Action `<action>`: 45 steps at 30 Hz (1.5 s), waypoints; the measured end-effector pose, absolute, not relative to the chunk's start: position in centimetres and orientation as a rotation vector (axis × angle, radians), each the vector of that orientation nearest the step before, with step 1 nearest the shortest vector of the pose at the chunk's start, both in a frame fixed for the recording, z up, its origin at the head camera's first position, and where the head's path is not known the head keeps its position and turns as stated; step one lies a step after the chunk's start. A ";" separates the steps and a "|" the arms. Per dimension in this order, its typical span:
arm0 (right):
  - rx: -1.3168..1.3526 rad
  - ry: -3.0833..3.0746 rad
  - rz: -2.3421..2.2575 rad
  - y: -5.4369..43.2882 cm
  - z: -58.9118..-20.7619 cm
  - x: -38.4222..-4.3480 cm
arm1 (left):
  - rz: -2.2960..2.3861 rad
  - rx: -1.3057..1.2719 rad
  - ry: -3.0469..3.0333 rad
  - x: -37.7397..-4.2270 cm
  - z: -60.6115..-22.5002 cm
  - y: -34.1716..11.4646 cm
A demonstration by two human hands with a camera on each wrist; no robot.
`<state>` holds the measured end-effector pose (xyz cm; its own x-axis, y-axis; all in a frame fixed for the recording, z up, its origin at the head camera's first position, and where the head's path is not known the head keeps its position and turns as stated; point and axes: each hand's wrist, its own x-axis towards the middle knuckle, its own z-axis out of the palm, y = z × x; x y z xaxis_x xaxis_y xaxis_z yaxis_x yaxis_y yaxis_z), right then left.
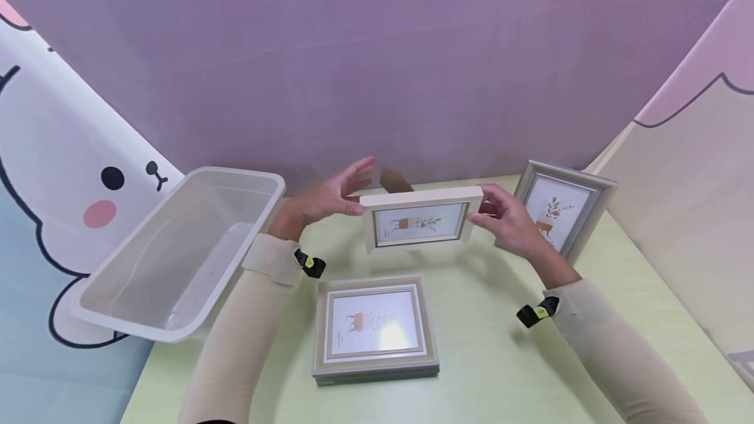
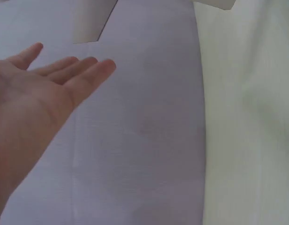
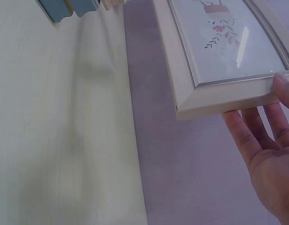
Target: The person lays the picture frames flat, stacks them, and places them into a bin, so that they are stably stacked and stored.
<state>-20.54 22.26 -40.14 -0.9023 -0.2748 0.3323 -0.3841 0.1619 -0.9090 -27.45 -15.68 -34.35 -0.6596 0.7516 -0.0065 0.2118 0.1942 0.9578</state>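
A right hand [image 1: 511, 224] grips a frame [image 1: 421, 220] by one end, likely to keep the glass [image 3: 228, 44] clear, holding it near-upright beyond stacked frames [image 1: 377, 327] on the table [image 1: 495, 352], the left hand [image 1: 330, 198] unclenched at the other end.

**Three cameras: one high, two close**

Here's the head view, up above, facing forward and down, wide across the bench [image 1: 483, 345] and the purple backdrop [image 1: 377, 70]. Left wrist: close in beside the left hand [image 2: 36, 98], turned sideways, the bench running up its right side. Right wrist, just as near the right hand [image 3: 273, 173], tipped too, sharing the held picture frame [image 3: 219, 61] with the head view.
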 end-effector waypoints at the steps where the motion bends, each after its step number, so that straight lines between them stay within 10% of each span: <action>1: 0.666 -2.319 1.870 22.2 -40.1 -20.5 | 1.493 0.900 1.967 -27.5 -34.5 -15.6; 45: 0.614 -2.384 1.833 21.8 -40.1 -19.8 | 1.545 0.750 2.393 -23.8 -34.7 -16.0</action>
<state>-19.78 21.77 -40.08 -0.9175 -0.2673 0.2947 -0.3535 0.2080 -0.9120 -23.83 -15.99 -34.67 -0.8525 0.5118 0.1066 0.3078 0.3266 0.8937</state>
